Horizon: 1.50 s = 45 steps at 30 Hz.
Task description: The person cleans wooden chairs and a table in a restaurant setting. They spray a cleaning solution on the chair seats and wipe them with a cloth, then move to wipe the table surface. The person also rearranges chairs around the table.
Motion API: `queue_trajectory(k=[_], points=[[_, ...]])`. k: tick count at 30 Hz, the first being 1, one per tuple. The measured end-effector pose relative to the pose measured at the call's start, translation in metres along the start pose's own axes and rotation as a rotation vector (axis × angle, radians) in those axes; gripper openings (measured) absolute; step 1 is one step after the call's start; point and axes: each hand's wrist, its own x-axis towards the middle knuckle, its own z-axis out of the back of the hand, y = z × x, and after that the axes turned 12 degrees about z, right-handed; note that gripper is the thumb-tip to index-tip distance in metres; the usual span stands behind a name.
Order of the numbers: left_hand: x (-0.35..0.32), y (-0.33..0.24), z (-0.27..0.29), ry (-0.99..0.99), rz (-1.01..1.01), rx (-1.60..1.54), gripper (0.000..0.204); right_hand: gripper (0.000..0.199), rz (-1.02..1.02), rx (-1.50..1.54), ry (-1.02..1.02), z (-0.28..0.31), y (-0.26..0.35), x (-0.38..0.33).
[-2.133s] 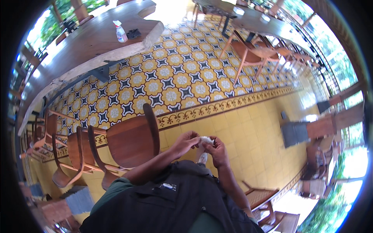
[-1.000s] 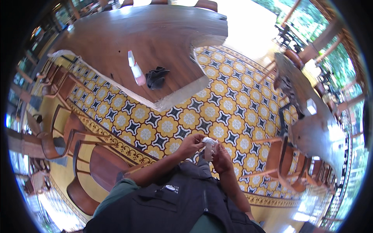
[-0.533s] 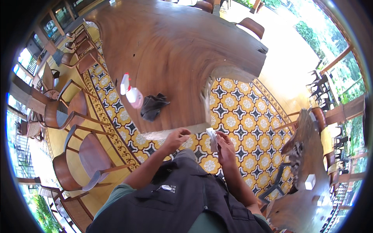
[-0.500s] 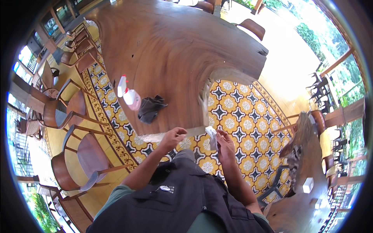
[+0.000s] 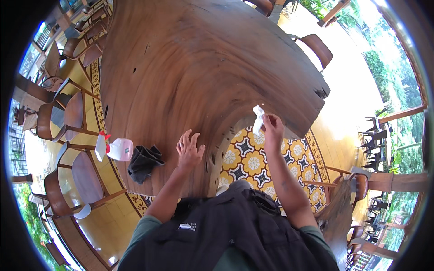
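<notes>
Brown, swirl-grained wood forms the broad surface, its near edge curving inward above patterned floor tiles. The two hands are well apart. The right hand pinches a crumpled white tissue between thumb and fingers, beside that curved edge; whether the tissue touches the wood cannot be told. The left hand holds nothing, its fingers loosely spread over the surface; contact is unclear. Stage of the work: the tissue is taken up and hangs partly unfolded, and is judged not yet laid down or put away. The pink spray bottle, with its red-and-white trigger head, and the dark grey cloth just beside it lie within neither grasp, near the surface's left edge; no use of either is evident. Markings: the bottle shows a small green emblem, too small to read. The dark vest bears short lines of pale lettering beside a white mark, blurred. No writing shows on the tissue or cloth.
</notes>
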Motion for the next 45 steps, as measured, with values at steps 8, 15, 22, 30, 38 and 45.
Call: queue_trajectory(k=[8,15,22,30,38,45], points=[[0.011,-0.019,0.003,0.124,0.11,0.175,0.071,0.022,0.375,-0.33,0.156,-0.114,-0.075,0.201],[0.022,-0.041,-0.006,0.084,0.277,0.272,0.069,0.018,0.723,-0.45,0.443,-0.196,-0.128,0.313],[0.026,-0.043,-0.006,0.069,0.281,0.294,0.077,0.022,0.679,-0.695,0.849,-0.213,-0.145,0.335],[0.025,-0.042,-0.009,0.015,0.281,0.292,0.077,0.025,0.712,-0.563,1.053,-0.217,-0.131,0.353],[0.026,-0.049,-0.004,0.071,0.318,0.3,0.08,0.024,0.684,-0.903,1.156,-0.239,-0.114,0.34],[0.024,-0.049,-0.005,0.02,0.317,0.292,0.079,0.014,0.837,-0.92,1.207,-0.245,-0.133,0.349]])
